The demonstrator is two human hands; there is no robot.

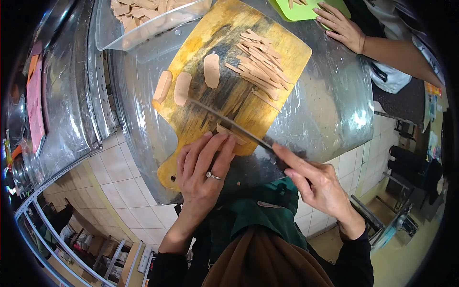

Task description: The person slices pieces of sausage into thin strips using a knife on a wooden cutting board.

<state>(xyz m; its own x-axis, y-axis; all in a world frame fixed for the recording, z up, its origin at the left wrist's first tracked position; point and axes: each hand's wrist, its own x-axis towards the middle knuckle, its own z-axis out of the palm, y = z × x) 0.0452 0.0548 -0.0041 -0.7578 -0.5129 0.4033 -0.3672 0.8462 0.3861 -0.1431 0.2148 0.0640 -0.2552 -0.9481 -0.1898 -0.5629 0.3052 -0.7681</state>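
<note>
My right hand (pixel 319 184) grips a knife (pixel 224 117) by its handle, the index finger stretched along the top. Its blade slants up and left over the wooden cutting board (pixel 267 24). At the board's near edge, the fingertips of my left hand (pixel 202 167) press down on pinkish sausage slices (pixel 233 135), which they partly hide; the blade passes right beside these fingers. A ring sits on one left finger. Farther up the board lie a flat sausage slab (pixel 212 71), a second slab (pixel 182 88) and a thicker piece (pixel 163 86). Thin sausage strips (pixel 263 64) are heaped at the right.
A clear plastic tub (pixel 158 25) of cut pieces stands at the back left of the plastic-covered table (pixel 330 105). At the upper right, another person's hand (pixel 342 28) rests by a green board (pixel 291 14). A metal rack (pixel 52 229) stands at the lower left.
</note>
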